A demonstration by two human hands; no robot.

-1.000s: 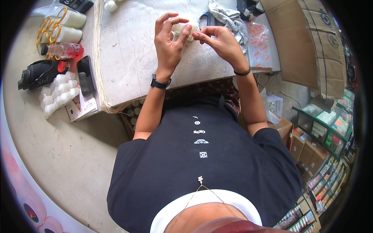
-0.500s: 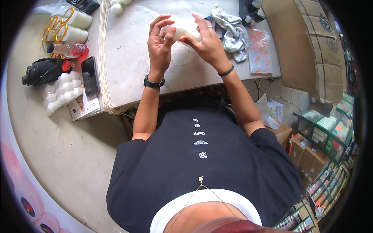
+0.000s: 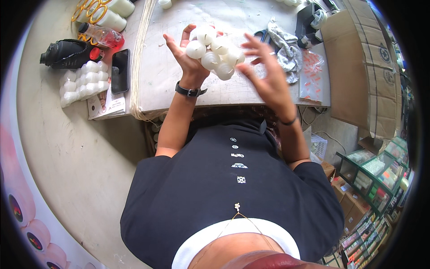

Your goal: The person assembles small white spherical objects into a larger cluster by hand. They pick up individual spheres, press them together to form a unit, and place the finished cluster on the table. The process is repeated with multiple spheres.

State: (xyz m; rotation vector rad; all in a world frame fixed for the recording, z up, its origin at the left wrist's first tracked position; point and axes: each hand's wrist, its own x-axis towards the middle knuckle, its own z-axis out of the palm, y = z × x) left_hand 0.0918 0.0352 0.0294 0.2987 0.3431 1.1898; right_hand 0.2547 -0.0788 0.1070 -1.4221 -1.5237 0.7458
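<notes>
A white bubble candle (image 3: 215, 53), a cluster of round wax balls, rests on my left hand (image 3: 191, 62) above the worktable. The palm supports it from beneath and behind, with the thumb stretched out to the left and the other fingers partly hidden by the candle. To its right is my right hand (image 3: 268, 74), slightly blurred by motion. Its fingers are apart and hold nothing. The thumb comes close to the candle's right side; whether they touch, I cannot tell.
Cords (image 3: 142, 62) run over the table's left part. Further left are white bubble candles (image 3: 85, 83), a phone (image 3: 120, 71), a black bottle (image 3: 67, 54), a red drink bottle (image 3: 105, 36) and white jars (image 3: 107, 19). A rag (image 3: 289, 51), plastic packet (image 3: 312, 76) and cardboard box (image 3: 354, 67) are right.
The bubble candle has been turned and lowered toward me, so its round balls now show. My right hand has moved away from it, down and right. The view has shifted slightly.
</notes>
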